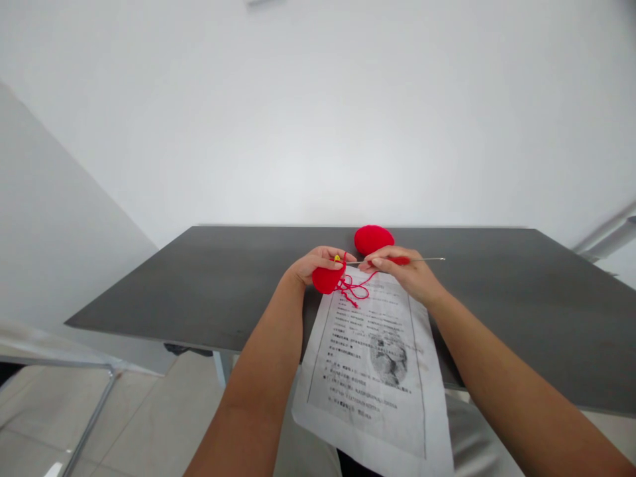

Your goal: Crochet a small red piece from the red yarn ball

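At twelve o'clock, left hand [312, 261] pinched red yarnwork [325, 281], right hand [416, 273] gripped slim rod [430, 259]; seemingly mid-stitch, next needing steady tension.

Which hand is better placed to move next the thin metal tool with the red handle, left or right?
Probably the right hand: it holds the tool, with one end pointing toward the red, rounded yarn piece. The left hand seems less free, since it holds that piece.
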`<state>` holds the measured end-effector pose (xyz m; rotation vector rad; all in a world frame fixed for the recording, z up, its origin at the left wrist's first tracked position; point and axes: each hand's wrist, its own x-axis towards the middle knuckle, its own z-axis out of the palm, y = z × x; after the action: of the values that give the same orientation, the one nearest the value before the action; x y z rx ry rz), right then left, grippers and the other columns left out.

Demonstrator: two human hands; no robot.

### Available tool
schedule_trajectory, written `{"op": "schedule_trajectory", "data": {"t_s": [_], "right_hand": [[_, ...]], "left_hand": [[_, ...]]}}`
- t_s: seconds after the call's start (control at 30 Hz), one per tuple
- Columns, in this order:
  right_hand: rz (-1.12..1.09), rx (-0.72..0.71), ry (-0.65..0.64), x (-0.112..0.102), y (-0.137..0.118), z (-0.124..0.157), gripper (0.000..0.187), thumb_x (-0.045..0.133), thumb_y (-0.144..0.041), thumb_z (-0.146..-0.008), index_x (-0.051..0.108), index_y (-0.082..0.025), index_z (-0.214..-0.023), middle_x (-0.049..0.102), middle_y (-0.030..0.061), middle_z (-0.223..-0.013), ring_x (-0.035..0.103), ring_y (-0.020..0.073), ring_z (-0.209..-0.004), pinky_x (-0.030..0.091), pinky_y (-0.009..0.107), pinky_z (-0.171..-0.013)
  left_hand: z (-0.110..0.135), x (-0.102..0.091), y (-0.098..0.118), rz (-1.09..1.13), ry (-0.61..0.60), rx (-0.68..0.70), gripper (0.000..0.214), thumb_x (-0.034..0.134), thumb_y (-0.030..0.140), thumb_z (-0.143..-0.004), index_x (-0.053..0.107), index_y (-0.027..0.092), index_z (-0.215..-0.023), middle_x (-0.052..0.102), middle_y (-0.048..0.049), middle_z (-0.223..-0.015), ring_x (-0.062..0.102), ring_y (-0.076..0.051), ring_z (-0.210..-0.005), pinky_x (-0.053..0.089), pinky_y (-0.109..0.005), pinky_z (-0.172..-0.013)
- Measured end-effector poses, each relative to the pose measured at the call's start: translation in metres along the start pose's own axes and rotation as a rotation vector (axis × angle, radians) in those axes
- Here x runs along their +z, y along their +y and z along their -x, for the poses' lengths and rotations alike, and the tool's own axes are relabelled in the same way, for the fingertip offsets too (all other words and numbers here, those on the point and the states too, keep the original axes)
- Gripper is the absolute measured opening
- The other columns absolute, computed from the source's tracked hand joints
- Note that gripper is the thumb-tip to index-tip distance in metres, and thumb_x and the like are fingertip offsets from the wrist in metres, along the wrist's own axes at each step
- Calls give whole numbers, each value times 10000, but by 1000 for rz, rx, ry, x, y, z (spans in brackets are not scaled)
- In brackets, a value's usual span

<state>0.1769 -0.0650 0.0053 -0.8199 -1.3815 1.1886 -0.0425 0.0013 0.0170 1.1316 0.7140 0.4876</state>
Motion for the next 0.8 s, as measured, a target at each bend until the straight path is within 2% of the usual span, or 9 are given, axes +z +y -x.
{"op": "schedule_trajectory", "data": {"t_s": [0.17, 0.37, 0.5, 0.63, 0.8], "right_hand": [[31, 1, -47, -5, -2, 0, 237, 703, -421, -764, 733, -190, -800, 750, 64, -811, 700, 196, -778, 555, 348, -800], [-223, 82, -38, -4, 6, -1, 230, 725, -398, -743, 714, -182, -822, 742, 56, -745, 699, 186, -688, 568, 346, -726], [-334, 109, 15, 1, 7, -2, 239, 750, -411, -708, 711, -187, -782, 732, 50, -711, 692, 178, -664, 572, 327, -692], [-378, 82, 108, 9, 13, -5, 254, 749, -427, -705, 702, -190, -786, 730, 44, -734, 694, 171, -698, 573, 323, -724], [-233, 13, 187, 12, 19, -5, 270, 735, -444, -719, 679, -198, -815, 724, 36, -760, 685, 164, -723, 565, 342, -774]], "left_hand": [[0, -2, -1, -8, 1, 1, 427, 822, 222, -514, 712, 86, -903, 674, -68, -662, 581, -121, -542, 406, -241, -567], [-1, 3, 1, -60, 28, 4, 333, 834, 219, -504, 710, 100, -790, 666, -45, -653, 576, -103, -529, 405, -220, -546], [-3, 7, 1, -94, 46, 28, 299, 843, 240, -507, 697, 101, -728, 647, -31, -621, 562, -92, -518, 391, -210, -532], [-7, 10, 0, -76, 88, 54, 314, 848, 253, -511, 695, 99, -738, 655, -29, -643, 550, -81, -521, 397, -212, -549], [-12, 16, -1, -53, 151, 92, 394, 839, 229, -519, 712, 106, -871, 687, -37, -697, 574, -92, -567, 424, -227, -606]]}}
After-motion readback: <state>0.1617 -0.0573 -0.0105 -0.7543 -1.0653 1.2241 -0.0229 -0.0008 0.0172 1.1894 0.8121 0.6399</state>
